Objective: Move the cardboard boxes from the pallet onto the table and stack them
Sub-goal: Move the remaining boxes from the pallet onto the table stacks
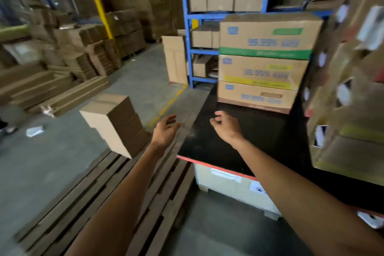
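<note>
A stack of three printed cardboard boxes (264, 62) stands on the far part of the black table (232, 151), the top one with a green band, the middle one yellow. A short stack of plain cardboard boxes (116, 122) sits on the wooden pallet (99, 189) at the left. My left hand (166, 131) hangs open over the gap between pallet and table, holding nothing. Over the table's near half my right hand (225, 125) is also open and empty, fingers loosely curled, a little short of the printed stack.
A taller pile of boxes (349, 81) crowds the table's right side. A blue shelving rack (207, 16) with cartons stands behind the table. Flat cardboard piles (62, 72) line the left. Grey floor with a yellow line (168, 102) runs between them.
</note>
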`<state>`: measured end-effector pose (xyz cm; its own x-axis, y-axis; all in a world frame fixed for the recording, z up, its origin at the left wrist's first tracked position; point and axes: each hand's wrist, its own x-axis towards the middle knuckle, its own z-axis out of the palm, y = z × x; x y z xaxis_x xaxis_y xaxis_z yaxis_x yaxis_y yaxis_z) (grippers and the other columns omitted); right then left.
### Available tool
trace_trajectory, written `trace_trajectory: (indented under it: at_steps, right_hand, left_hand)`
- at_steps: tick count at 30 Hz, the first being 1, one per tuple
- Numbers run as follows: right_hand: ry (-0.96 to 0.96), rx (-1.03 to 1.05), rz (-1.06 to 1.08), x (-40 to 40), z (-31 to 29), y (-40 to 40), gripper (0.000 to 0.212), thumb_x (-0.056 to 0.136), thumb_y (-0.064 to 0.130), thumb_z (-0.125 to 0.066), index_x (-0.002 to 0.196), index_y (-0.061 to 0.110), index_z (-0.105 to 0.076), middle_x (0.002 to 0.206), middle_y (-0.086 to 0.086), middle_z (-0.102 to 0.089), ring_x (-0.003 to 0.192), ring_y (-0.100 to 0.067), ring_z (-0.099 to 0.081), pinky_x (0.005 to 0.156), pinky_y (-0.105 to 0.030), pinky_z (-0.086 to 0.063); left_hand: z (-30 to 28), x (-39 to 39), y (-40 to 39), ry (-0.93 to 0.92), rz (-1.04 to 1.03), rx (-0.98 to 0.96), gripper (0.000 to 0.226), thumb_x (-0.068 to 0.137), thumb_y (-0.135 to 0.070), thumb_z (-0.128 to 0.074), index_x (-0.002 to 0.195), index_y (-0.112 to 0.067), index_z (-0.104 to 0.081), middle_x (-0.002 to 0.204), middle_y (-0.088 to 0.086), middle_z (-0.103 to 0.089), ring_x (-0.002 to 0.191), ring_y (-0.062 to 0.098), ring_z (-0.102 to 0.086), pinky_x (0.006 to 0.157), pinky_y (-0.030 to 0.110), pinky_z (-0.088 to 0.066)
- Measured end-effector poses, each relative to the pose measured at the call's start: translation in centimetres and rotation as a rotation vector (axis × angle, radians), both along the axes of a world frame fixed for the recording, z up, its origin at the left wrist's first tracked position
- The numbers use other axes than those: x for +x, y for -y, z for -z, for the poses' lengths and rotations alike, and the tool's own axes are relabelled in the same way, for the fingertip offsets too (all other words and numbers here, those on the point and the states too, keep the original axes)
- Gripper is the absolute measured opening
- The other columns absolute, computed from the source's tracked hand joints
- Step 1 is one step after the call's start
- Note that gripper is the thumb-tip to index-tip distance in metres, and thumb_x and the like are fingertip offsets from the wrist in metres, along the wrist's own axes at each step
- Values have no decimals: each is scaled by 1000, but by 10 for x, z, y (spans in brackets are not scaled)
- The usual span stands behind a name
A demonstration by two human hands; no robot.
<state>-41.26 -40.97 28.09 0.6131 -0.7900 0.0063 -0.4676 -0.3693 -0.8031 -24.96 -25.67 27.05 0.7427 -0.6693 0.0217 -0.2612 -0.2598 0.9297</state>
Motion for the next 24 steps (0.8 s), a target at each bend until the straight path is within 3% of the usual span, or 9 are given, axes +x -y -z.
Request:
trace_trajectory:
  at_steps: [3, 6, 9, 13, 15, 17, 21, 24]
  right_hand:
    - [-51, -47, -93, 64, 9, -6, 43, 97, 36, -57, 136, 18, -54, 130, -2, -65, 122, -25, -58, 102, -39, -46]
    - [-103, -110, -234, 139, 23, -12, 45, 98, 36, -56, 138, 17, -52, 133, -3, -63, 123, -26, -57, 99, -38, -47]
    - [-130, -170, -346, 201, 35, -14, 47, 98, 35, -57, 140, 15, -51, 136, -5, -60, 120, -25, -58, 94, -33, -45]
    - [-178, -201, -473, 279, 49, -17, 49, 100, 38, -53, 143, 17, -48, 139, -3, -57, 118, -24, -59, 91, -36, -49]
    - [-189, -200, -506, 318, 55, -22, 48, 100, 38, -52, 143, 17, -48, 139, -4, -57, 122, -25, -56, 94, -38, -49]
    - [-210, -198, -527, 351, 59, -26, 48, 101, 37, -51, 144, 17, -47, 140, -4, -57, 125, -27, -54, 96, -38, -47]
    - [-223, -163, -554, 429, 65, -33, 47, 101, 37, -51, 143, 17, -47, 142, -3, -55, 127, -25, -52, 98, -35, -42]
    - [-236, -134, -549, 499, 64, -43, 47, 101, 37, -50, 143, 17, -46, 143, -3, -53, 129, -24, -51, 101, -37, -42]
  left_hand:
    - [8, 53, -18, 1, -67, 38, 38, 94, -16, -66, 131, -9, -61, 123, 13, -66, 115, 26, -63, 101, 40, -51]
    - [19, 114, -38, 41, -172, 98, 36, 93, -19, -67, 128, -9, -63, 117, 9, -68, 109, 21, -64, 87, 25, -54]
    - [29, 164, -58, 66, -242, 170, 39, 92, -23, -68, 129, -8, -63, 114, 6, -69, 106, 23, -66, 94, 36, -53]
    - [41, 226, -86, 24, -354, 229, 44, 87, -34, -64, 127, -17, -64, 119, 10, -70, 99, 28, -68, 89, 47, -57]
    - [42, 257, -99, 22, -407, 247, 49, 83, -41, -61, 127, -20, -64, 115, 7, -70, 98, 25, -69, 92, 43, -55]
    - [41, 284, -109, 19, -446, 245, 40, 90, -33, -63, 128, -19, -63, 114, 7, -70, 100, 24, -68, 92, 40, -55]
    - [45, 353, -118, -55, -496, 205, 34, 99, -24, -59, 132, -17, -59, 116, 2, -63, 102, 22, -64, 66, 25, -53]
    - [49, 421, -122, -98, -499, 177, 35, 100, -24, -58, 133, -16, -58, 118, 1, -62, 93, 14, -63, 66, 19, -49]
